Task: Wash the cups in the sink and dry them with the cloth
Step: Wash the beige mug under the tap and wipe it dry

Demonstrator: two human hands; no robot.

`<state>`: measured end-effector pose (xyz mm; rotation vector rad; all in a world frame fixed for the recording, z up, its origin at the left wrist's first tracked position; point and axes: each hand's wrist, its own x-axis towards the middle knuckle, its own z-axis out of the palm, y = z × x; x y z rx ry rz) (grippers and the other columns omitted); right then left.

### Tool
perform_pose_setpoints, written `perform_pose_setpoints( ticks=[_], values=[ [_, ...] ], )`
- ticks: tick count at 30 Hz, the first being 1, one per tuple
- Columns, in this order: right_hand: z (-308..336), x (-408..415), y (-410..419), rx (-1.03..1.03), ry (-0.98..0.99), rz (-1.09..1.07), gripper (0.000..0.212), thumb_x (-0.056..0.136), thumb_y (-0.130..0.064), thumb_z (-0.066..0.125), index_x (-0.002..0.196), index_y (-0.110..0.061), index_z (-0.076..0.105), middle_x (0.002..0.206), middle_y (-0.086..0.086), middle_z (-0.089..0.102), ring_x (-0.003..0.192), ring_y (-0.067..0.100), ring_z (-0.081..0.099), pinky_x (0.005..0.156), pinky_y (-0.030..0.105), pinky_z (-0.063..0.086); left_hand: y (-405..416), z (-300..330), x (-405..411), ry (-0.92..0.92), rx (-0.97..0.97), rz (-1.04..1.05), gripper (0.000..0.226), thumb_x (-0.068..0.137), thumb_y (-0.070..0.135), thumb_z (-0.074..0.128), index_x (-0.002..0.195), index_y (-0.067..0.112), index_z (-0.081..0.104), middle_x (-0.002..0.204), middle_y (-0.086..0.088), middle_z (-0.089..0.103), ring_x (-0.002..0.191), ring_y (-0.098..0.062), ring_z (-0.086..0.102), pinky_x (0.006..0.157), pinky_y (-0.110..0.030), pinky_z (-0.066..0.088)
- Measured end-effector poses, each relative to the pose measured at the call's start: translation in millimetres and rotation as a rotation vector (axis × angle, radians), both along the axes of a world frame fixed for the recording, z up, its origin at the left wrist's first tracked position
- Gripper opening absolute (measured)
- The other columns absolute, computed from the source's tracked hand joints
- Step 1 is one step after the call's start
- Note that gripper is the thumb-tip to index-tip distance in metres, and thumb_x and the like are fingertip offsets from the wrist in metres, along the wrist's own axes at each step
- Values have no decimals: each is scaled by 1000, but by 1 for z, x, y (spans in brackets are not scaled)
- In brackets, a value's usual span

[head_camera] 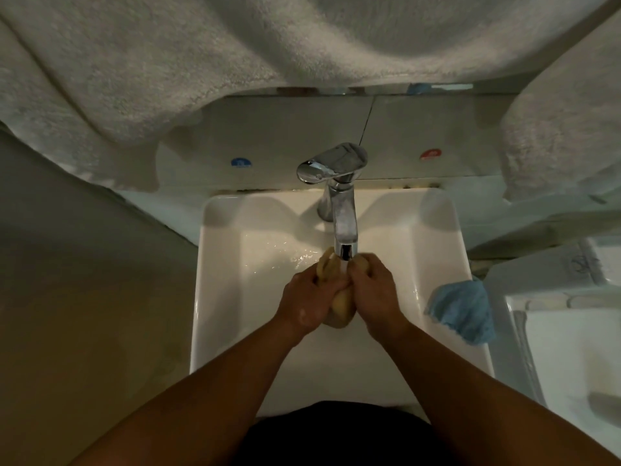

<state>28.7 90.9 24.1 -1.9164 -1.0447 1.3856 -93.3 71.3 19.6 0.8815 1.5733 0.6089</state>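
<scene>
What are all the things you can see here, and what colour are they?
cup: one, yellowish, gripped under the tap's stream
tap: one, shiny silver, back middle of sink, water running
sink: one, white, centre
cloth: one, blue, on the sink's right rim
towels: pale grey, hanging across the top; how many is unclear
stickers: one blue, one red, on the wall either side of the tap
left hand: grips the cup's left side
right hand: grips the cup's right side
</scene>
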Motion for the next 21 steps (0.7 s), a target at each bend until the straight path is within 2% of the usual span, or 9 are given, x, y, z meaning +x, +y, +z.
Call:
perform_pose_setpoints(
  ticks=[2, 6, 9, 11, 13, 15, 17, 19, 21],
  values=[
    [0, 7, 1, -38, 30, -120, 30, 82, -51, 64, 83, -22, 72, 82, 0, 72, 84, 23, 70, 85, 53, 59, 3, 1, 2, -19, 13, -7, 60, 69, 77, 57, 115, 39, 67, 111, 8, 72, 100, -14, 69, 88, -40, 59],
    [-2, 12, 10, -347, 289, -392, 39, 87, -54, 68, 104, -19, 69, 103, 7, 72, 95, 28, 69, 82, 49, 60, -2, 1, 8, -25, 123, -26, 48, 76, 68, 62, 119, 49, 52, 112, 18, 64, 102, -6, 64, 83, -29, 58],
    [0, 12, 10, -538, 487, -424, 35, 90, -48, 68, 111, -21, 66, 110, 11, 69, 100, 31, 67, 79, 46, 59, -1, 1, 3, 4, 175, -28, 31, 89, 65, 57, 116, 52, 52, 110, 20, 64, 100, -1, 62, 81, -23, 51],
    [-4, 12, 11, -539, 493, -439, 32, 91, -47, 67, 110, -20, 66, 111, 12, 68, 100, 32, 66, 80, 49, 60, 1, 2, 1, -11, 191, -13, 20, 94, 62, 46, 108, 52, 57, 104, 18, 66, 95, 0, 61, 80, -24, 49],
    [-5, 10, 13, -512, 457, -438, 30, 93, -46, 64, 107, -19, 66, 108, 13, 69, 97, 33, 67, 79, 51, 60, 2, 3, 2, -27, 202, 27, 23, 99, 58, 37, 98, 52, 59, 97, 18, 65, 88, 0, 60, 76, -25, 48],
    [-7, 11, 14, -485, 448, -445, 30, 94, -45, 64, 107, -17, 66, 107, 14, 69, 97, 34, 68, 75, 51, 61, 3, 5, 3, -9, 192, -9, 24, 105, 53, 34, 98, 51, 57, 95, 18, 63, 83, 5, 57, 72, -21, 44],
    [-10, 13, 13, -498, 476, -466, 33, 93, -44, 65, 111, -16, 66, 108, 15, 71, 98, 35, 69, 75, 52, 61, 3, 5, 0, -39, 165, -122, 11, 103, 48, 47, 112, 48, 54, 104, 18, 63, 90, 9, 59, 73, -19, 47],
    [-13, 14, 11, -530, 505, -467, 36, 92, -45, 65, 113, -16, 68, 108, 15, 73, 98, 36, 69, 77, 53, 60, 3, 6, -5, -69, 164, -197, 31, 95, 47, 64, 123, 49, 51, 115, 20, 63, 101, 5, 61, 79, -20, 54],
    [-14, 12, 8, -527, 505, -467, 36, 92, -45, 65, 113, -16, 67, 109, 15, 71, 99, 36, 69, 77, 54, 60, 4, 8, -8, -58, 159, -174, 24, 99, 46, 59, 121, 52, 52, 112, 22, 63, 99, 6, 61, 75, -15, 49]
  ],
)
